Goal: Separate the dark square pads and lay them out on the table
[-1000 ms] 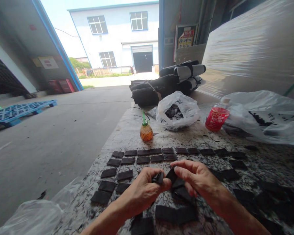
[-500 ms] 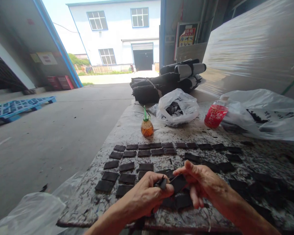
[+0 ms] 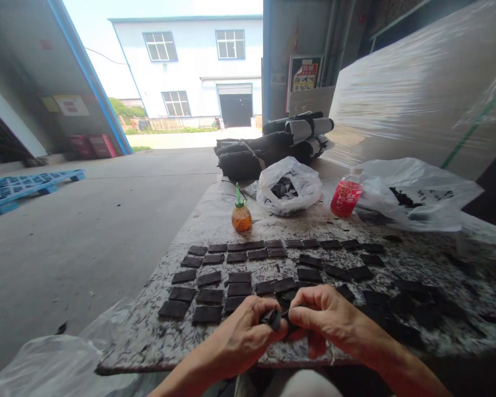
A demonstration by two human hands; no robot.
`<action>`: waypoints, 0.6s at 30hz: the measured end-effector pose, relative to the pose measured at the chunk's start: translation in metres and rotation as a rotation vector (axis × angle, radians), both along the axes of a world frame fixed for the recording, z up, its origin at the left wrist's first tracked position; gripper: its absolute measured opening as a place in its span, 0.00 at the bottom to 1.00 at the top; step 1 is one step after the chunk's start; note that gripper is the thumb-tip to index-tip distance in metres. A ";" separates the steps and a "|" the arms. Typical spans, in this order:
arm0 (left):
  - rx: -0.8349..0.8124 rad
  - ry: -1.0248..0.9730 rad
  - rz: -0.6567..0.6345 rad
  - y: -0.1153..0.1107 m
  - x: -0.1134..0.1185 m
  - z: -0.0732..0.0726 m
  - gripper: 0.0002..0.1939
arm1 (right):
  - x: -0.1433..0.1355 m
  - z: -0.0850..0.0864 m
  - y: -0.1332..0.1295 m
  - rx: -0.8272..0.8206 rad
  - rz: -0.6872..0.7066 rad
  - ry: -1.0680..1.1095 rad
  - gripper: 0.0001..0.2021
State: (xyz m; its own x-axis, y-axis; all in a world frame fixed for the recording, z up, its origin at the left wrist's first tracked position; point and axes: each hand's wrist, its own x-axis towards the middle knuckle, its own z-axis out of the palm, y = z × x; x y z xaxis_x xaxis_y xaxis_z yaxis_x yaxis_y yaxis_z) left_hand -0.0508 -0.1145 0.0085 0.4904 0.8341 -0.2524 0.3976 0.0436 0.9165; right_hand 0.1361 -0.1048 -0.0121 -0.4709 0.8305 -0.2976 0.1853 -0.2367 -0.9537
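Fingers of the left hand were curled in firmly, grasping a small folded piece of thin black material whose bent end poked up between thumb and forefinger. That forearm slanted up and inward from the bottom edge of the view, with the wrist nearly in line and the thumb side turned toward the other hand. Opposite, the right hand mirrored it, its forearm slanting up from the lower right; thumb and forefinger were drawn together just beside the left fingertips, and the remaining fingers bent downward beneath. The gap between the hands was dark and partly hidden, so I could not tell whether the right fingers actually gripped anything.

Both hands were poised low over the near edge of a pale table speckled with black scraps. Beyond and beside them lay uneven rows of flat black rectangular pieces, with a looser dark heap to the right. Farther back stood a round bottle of orange liquid with a green spout, a crumpled white plastic bag holding dark scraps and a clear bottle with a red label.
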 end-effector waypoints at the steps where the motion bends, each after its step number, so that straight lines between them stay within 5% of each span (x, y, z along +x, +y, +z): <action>1: 0.021 0.001 -0.003 -0.001 0.001 0.001 0.08 | 0.000 0.002 -0.002 0.003 0.014 -0.014 0.15; 4: -0.018 -0.008 0.001 -0.001 0.001 0.000 0.14 | 0.005 0.007 -0.003 0.013 0.044 -0.025 0.18; 8: -0.113 -0.046 0.115 0.001 -0.002 0.000 0.21 | 0.032 0.003 0.006 0.116 -0.121 -0.129 0.22; 12: -0.123 -0.163 0.276 -0.004 -0.001 0.003 0.22 | 0.066 -0.003 0.006 0.330 -0.320 -0.364 0.18; 18: -0.195 -0.378 0.295 -0.001 0.016 0.010 0.18 | 0.075 0.003 -0.009 0.670 -0.480 -0.617 0.14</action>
